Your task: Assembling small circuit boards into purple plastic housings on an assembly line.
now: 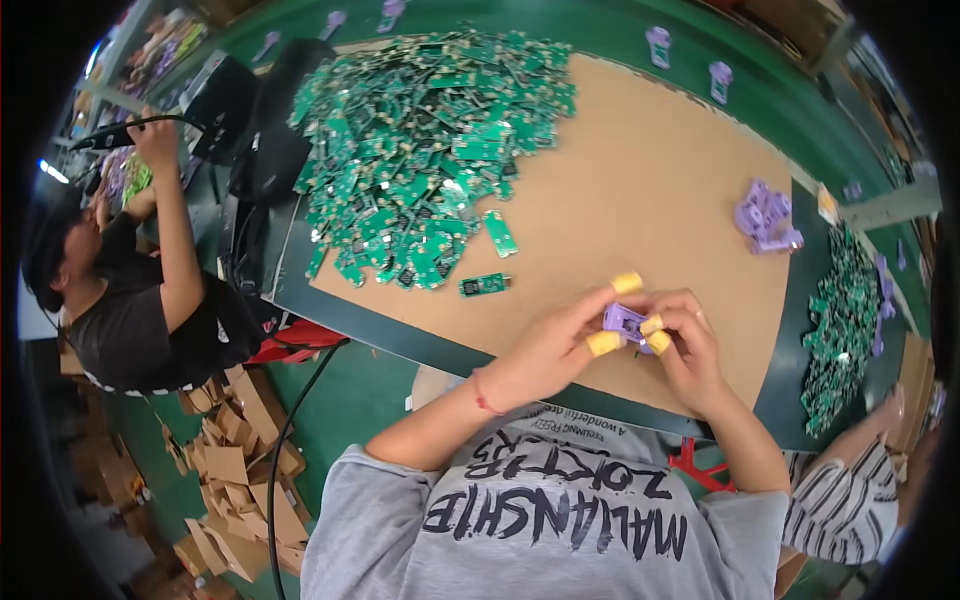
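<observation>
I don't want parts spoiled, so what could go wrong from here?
The small purple piece, pinched between the left hand and right hand near the table's front edge, might slip and drop. The left hand could nudge the nearest loose green board. Boards in the big green heap might slide or scratch each other.

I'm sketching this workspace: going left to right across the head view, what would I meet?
Co-worker in a black shirt, large heap of green rectangular circuit boards, handheld purple plastic piece, cluster of purple plastic parts, smaller heap of green circuit boards.
</observation>
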A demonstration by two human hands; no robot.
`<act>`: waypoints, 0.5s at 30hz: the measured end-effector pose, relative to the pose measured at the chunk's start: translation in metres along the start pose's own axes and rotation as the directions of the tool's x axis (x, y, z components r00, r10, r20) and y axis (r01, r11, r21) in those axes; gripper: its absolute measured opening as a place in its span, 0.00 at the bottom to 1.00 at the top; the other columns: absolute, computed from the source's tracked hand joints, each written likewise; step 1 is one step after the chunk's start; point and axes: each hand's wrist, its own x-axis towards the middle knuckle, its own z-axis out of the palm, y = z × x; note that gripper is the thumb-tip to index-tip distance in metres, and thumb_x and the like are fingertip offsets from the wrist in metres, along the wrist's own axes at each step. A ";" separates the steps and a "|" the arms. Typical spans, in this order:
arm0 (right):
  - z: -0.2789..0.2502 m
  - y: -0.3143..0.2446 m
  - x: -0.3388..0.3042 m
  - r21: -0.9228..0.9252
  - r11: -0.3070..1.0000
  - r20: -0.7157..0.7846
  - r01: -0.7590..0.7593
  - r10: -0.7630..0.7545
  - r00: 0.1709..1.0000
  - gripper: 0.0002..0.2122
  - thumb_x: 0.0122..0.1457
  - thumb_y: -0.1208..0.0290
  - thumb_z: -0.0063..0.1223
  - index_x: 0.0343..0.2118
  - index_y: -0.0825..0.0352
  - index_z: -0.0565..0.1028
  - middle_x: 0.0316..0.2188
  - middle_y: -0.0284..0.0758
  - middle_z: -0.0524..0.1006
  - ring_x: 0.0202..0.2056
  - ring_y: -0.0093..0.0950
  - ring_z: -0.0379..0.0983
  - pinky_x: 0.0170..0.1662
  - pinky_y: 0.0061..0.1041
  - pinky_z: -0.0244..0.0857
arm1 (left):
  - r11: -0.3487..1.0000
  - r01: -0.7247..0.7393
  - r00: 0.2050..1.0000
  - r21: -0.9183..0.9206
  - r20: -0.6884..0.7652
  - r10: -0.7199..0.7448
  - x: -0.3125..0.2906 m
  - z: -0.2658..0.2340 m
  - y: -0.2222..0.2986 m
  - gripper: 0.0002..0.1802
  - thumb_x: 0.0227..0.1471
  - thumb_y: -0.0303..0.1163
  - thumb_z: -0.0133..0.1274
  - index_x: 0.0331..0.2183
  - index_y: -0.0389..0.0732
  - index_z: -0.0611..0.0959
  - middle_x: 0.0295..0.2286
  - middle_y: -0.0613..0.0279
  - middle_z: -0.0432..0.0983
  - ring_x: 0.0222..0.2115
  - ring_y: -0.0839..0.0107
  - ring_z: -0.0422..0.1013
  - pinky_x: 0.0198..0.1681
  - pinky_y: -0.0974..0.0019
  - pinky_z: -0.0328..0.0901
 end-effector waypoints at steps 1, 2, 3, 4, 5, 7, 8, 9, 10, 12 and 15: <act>-0.002 0.001 0.001 -0.061 0.995 0.030 0.079 -0.078 0.997 0.07 0.52 0.82 0.43 0.35 0.68 0.66 0.34 0.39 0.69 0.38 0.33 0.67 0.38 0.25 0.64 | 0.980 0.043 0.999 0.195 0.008 -0.045 -0.002 -0.004 0.006 0.31 0.45 0.20 0.49 0.53 0.39 0.61 0.41 0.58 0.67 0.41 0.71 0.66 0.42 0.68 0.62; -0.002 0.005 0.000 -0.066 0.995 0.022 0.072 -0.071 0.997 0.07 0.52 0.82 0.43 0.35 0.68 0.66 0.34 0.39 0.69 0.38 0.33 0.67 0.38 0.25 0.64 | 0.920 0.079 0.996 0.383 0.000 -0.085 -0.003 -0.013 0.015 0.34 0.43 0.20 0.50 0.54 0.40 0.59 0.41 0.59 0.67 0.40 0.72 0.66 0.41 0.69 0.62; -0.001 0.008 -0.004 0.075 0.997 0.035 0.026 -0.029 0.999 0.07 0.53 0.80 0.43 0.36 0.68 0.64 0.34 0.39 0.69 0.38 0.32 0.67 0.37 0.25 0.64 | 0.858 -0.040 0.994 0.513 -0.063 0.084 -0.001 -0.024 0.011 0.30 0.39 0.17 0.50 0.49 0.39 0.67 0.38 0.57 0.68 0.37 0.71 0.66 0.39 0.68 0.62; -0.001 0.010 -0.008 0.214 0.977 0.054 -0.018 0.007 0.999 0.08 0.54 0.79 0.43 0.37 0.68 0.63 0.34 0.39 0.69 0.37 0.31 0.67 0.37 0.24 0.64 | 0.639 -0.138 0.962 0.757 -0.052 0.270 0.002 -0.040 0.014 0.27 0.37 0.16 0.49 0.45 0.39 0.71 0.37 0.57 0.69 0.37 0.68 0.66 0.38 0.67 0.62; -0.002 0.010 -0.011 0.210 0.977 0.045 -0.021 0.011 0.999 0.08 0.54 0.79 0.43 0.37 0.68 0.63 0.34 0.39 0.69 0.37 0.31 0.67 0.37 0.24 0.64 | 0.345 -0.183 0.900 0.921 0.015 0.437 0.007 -0.057 0.019 0.24 0.35 0.15 0.48 0.40 0.39 0.74 0.36 0.56 0.71 0.36 0.65 0.66 0.38 0.65 0.62; -0.006 0.008 -0.019 0.265 0.929 0.139 -0.256 0.226 0.964 0.11 0.53 0.79 0.44 0.40 0.68 0.61 0.35 0.39 0.70 0.36 0.29 0.67 0.36 0.24 0.64 | 0.060 -0.072 0.918 0.996 0.042 0.395 0.020 -0.075 0.042 0.16 0.34 0.20 0.50 0.31 0.41 0.78 0.33 0.65 0.72 0.36 0.65 0.65 0.37 0.65 0.61; -0.006 0.005 -0.020 0.266 0.930 0.144 -0.255 0.223 0.964 0.11 0.53 0.79 0.44 0.40 0.68 0.61 0.35 0.39 0.70 0.36 0.29 0.67 0.36 0.24 0.64 | -0.017 -0.082 0.918 0.996 0.082 0.387 0.025 -0.083 0.045 0.15 0.35 0.21 0.48 0.31 0.41 0.78 0.33 0.66 0.72 0.36 0.67 0.65 0.38 0.65 0.60; -0.004 0.003 -0.019 0.253 0.924 0.144 -0.286 0.257 0.956 0.10 0.53 0.80 0.44 0.39 0.69 0.62 0.34 0.38 0.70 0.35 0.28 0.67 0.36 0.24 0.63 | -0.092 -0.095 0.919 0.991 0.123 0.376 0.032 -0.092 0.045 0.14 0.37 0.22 0.47 0.31 0.42 0.78 0.32 0.67 0.73 0.37 0.68 0.65 0.38 0.66 0.60; -0.003 0.001 -0.018 0.239 0.917 0.142 -0.319 0.292 0.946 0.10 0.52 0.80 0.45 0.38 0.69 0.63 0.34 0.37 0.70 0.34 0.27 0.67 0.35 0.23 0.63 | -0.163 -0.129 0.925 0.978 0.178 0.337 0.037 -0.099 0.041 0.13 0.38 0.24 0.47 0.31 0.42 0.78 0.30 0.68 0.72 0.37 0.70 0.64 0.40 0.66 0.58; -0.005 -0.003 -0.012 0.102 0.970 0.126 -0.220 0.207 0.970 0.09 0.51 0.80 0.46 0.36 0.69 0.65 0.33 0.37 0.71 0.33 0.28 0.67 0.35 0.23 0.63 | -0.202 -0.187 0.925 0.961 0.242 0.294 0.047 -0.108 0.043 0.12 0.38 0.24 0.48 0.31 0.42 0.78 0.29 0.68 0.71 0.37 0.70 0.64 0.41 0.66 0.58; -0.008 -0.007 -0.006 -0.086 0.994 0.112 -0.073 0.082 0.990 0.07 0.49 0.80 0.48 0.32 0.68 0.68 0.29 0.35 0.71 0.31 0.29 0.67 0.36 0.25 0.62 | -0.270 -0.311 0.899 0.911 0.374 0.227 0.060 -0.113 0.042 0.12 0.37 0.25 0.49 0.30 0.43 0.78 0.27 0.68 0.69 0.36 0.72 0.64 0.43 0.67 0.57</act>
